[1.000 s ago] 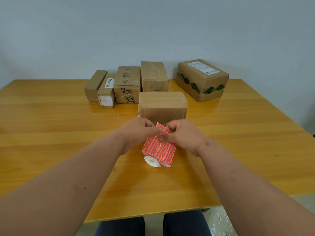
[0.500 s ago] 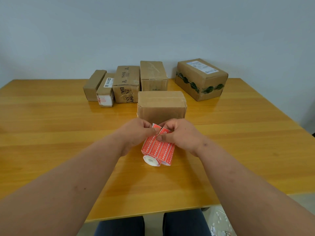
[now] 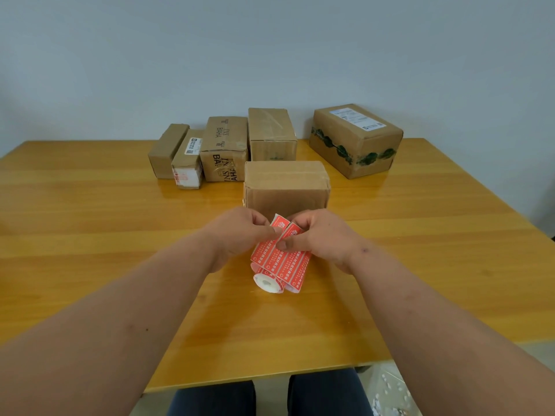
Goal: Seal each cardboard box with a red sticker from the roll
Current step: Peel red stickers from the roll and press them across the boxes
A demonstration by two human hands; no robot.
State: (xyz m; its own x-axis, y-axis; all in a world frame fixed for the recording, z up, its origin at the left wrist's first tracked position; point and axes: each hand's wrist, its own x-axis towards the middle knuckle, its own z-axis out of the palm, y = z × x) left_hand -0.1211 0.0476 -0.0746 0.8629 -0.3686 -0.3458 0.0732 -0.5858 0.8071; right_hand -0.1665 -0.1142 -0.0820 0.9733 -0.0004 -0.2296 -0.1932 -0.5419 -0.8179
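Six boxes [image 3: 286, 187] stand beyond both hands [image 3: 240, 232] pinching the sticker roll [image 3: 277, 262].

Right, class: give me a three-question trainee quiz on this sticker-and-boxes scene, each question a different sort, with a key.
1. True or false: both hands are on the sticker roll.
2. How many cardboard boxes stand on the table?
3. The box with the green leaf band is: A far left, B far right, C nearest the hands.

Key: 1 true, left hand and right hand both pinch it; 2 six; 3 B.
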